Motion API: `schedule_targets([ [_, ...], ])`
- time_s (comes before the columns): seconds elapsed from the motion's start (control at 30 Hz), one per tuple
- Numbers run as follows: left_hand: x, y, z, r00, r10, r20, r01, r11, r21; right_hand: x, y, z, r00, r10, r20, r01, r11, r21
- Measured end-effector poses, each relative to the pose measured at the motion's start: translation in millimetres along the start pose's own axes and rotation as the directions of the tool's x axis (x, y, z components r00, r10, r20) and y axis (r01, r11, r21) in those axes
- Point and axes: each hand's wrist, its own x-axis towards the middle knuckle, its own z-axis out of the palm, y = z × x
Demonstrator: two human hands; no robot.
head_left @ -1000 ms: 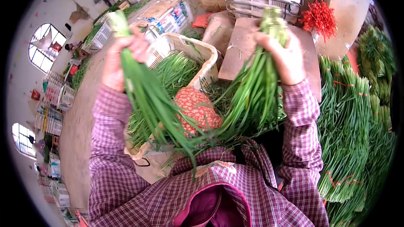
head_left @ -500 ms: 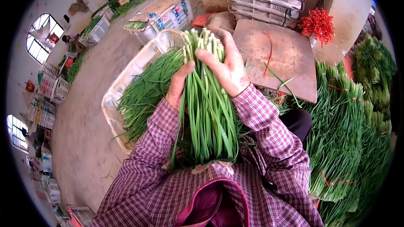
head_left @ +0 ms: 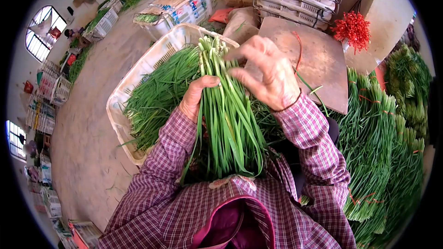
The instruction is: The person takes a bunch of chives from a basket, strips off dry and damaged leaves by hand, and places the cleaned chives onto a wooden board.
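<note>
A bunch of garlic chives [head_left: 221,106] stands before my chest, pale cut ends up and green leaves hanging down. My left hand [head_left: 196,97] is closed around it from the left, thumb across the front; the other fingers are hidden behind the stalks. To the right of the pale ends is my right hand [head_left: 267,74], fingers apart and a little blurred by motion. Whether its fingertips brush the stalks I cannot tell. Loose chives [head_left: 159,92] fill a white plastic crate [head_left: 123,85] behind my left hand.
A brown board [head_left: 323,67] at the right carries a red tie [head_left: 299,50] and a stray leaf. Beyond it hangs a cluster of red ties [head_left: 351,32]. Tied chive bundles [head_left: 369,143] are heaped at my right. Stacked crates [head_left: 295,0] stand at the back.
My right hand has come off the bunch, moving right and opening its fingers. My left hand keeps its hold, and the stalk tops sit slightly lower and looser.
</note>
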Motion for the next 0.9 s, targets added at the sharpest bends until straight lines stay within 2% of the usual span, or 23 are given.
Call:
schedule_targets([
  [0.03, -0.5, -0.8, -4.5, 0.997, -0.006, -0.078, 0.003, 0.999, -0.047, -1.4, -6.6, 0.2, 1.0, -0.008, 0.005, 0.008, 0.999, -0.049],
  [0.07, 0.8, -1.4, -8.8, 0.997, -0.007, -0.078, 0.003, 0.999, -0.051, -2.0, -10.6, -0.7, 1.0, -0.007, 0.008, 0.007, 0.999, -0.049],
  [0.13, 2.9, -2.1, -16.0, 0.988, 0.055, -0.145, -0.049, 0.998, 0.046, -2.3, -15.6, -1.1, 0.998, 0.032, 0.061, -0.02, 0.981, -0.195],
  [0.2, 4.6, -1.8, -17.7, 0.99, 0.021, -0.142, -0.019, 1.0, 0.014, -1.8, -14.7, -0.6, 0.997, 0.052, 0.062, -0.037, 0.973, -0.226],
  [0.27, 4.3, -1.6, -16.3, 0.991, 0.056, -0.124, -0.056, 0.998, 0.003, -0.8, -13.6, 1.0, 0.999, -0.044, 0.032, 0.051, 0.959, -0.278],
  [0.33, 4.1, -1.5, -19.4, 0.99, 0.042, -0.133, -0.045, 0.999, -0.023, -0.4, -15.2, 2.5, 0.998, -0.034, 0.058, 0.049, 0.96, -0.275],
  [0.6, 4.4, 1.2, -21.2, 0.992, 0.042, -0.117, -0.047, 0.998, -0.042, 6.6, -7.9, 12.5, 0.977, -0.167, 0.132, 0.204, 0.909, -0.364],
  [0.67, 5.0, 1.8, -24.4, 0.994, 0.039, -0.1, -0.042, 0.999, -0.032, 4.8, -2.8, 18.1, 0.987, -0.122, 0.108, 0.15, 0.936, -0.319],
  [0.7, 5.2, 2.2, -24.7, 0.996, 0.036, -0.085, -0.038, 0.999, -0.022, 5.2, -6.1, 14.8, 0.989, -0.034, 0.143, 0.068, 0.968, -0.241],
  [0.73, 5.2, 2.2, -23.9, 0.996, 0.037, -0.085, -0.039, 0.999, -0.023, 5.1, -0.7, 17.3, 0.989, -0.034, 0.144, 0.069, 0.968, -0.241],
  [0.77, 4.6, 2.3, -21.9, 0.993, 0.041, -0.111, -0.042, 0.999, -0.008, 4.8, 8.4, 22.4, 0.997, 0.01, 0.074, -0.01, 1.0, 0.0],
  [0.8, 4.2, 2.5, -20.6, 0.99, 0.044, -0.137, -0.044, 0.999, 0.008, 7.1, 10.4, 23.3, 0.997, 0.071, 0.017, -0.073, 0.967, 0.246],
  [0.83, 7.2, 4.0, -29.0, 0.99, 0.021, -0.141, -0.005, 0.994, 0.113, 8.4, 12.0, 19.4, 0.977, 0.191, 0.093, -0.212, 0.899, 0.383],
  [0.87, 7.5, 1.7, -29.8, 0.99, 0.02, -0.14, -0.004, 0.994, 0.114, 10.8, 12.4, 14.8, 0.936, 0.31, 0.169, -0.352, 0.788, 0.506],
  [0.9, 7.2, 0.4, -18.5, 0.998, -0.022, -0.064, 0.025, 0.998, 0.054, 14.0, 11.7, 9.9, 0.876, 0.419, 0.24, -0.474, 0.647, 0.597],
])
